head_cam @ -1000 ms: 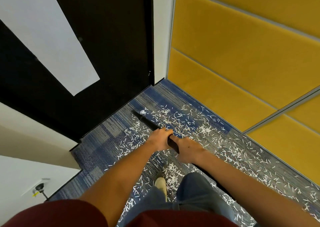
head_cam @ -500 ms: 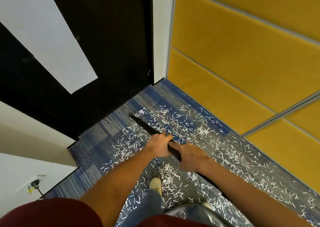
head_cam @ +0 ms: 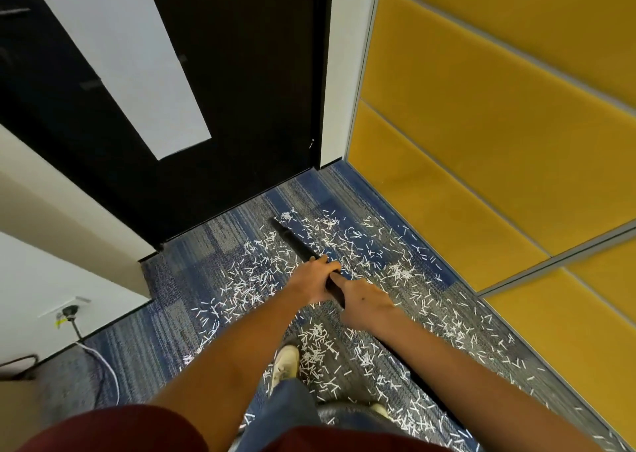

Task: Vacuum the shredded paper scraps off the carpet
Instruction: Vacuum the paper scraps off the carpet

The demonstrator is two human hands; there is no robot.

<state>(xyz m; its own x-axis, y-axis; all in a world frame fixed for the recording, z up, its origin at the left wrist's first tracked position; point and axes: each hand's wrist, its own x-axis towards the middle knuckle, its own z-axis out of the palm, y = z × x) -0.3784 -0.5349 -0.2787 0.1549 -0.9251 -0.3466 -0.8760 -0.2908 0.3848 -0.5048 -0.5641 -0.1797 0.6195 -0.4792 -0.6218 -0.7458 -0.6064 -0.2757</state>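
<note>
White shredded paper scraps (head_cam: 347, 245) lie scattered thickly over the blue and grey carpet (head_cam: 192, 279). A black vacuum wand (head_cam: 292, 238) slants from my hands toward the dark door, its tip among scraps near the threshold. My left hand (head_cam: 311, 281) grips the wand from the left. My right hand (head_cam: 364, 302) holds it just behind, fingers wrapped round the tube. The black hose (head_cam: 423, 379) runs back under my right forearm.
A dark door (head_cam: 241, 90) with a white panel stands ahead. A yellow padded wall (head_cam: 481, 124) closes the right side. At the left is a white wall with a socket, plug (head_cam: 69, 312) and a white cable (head_cam: 103, 365). My shoe (head_cam: 285, 365) stands among scraps.
The wand tip has slid a little further toward the door. My view has tilted, bringing the wall socket and cable further into sight at the left. Both hands keep their grip.
</note>
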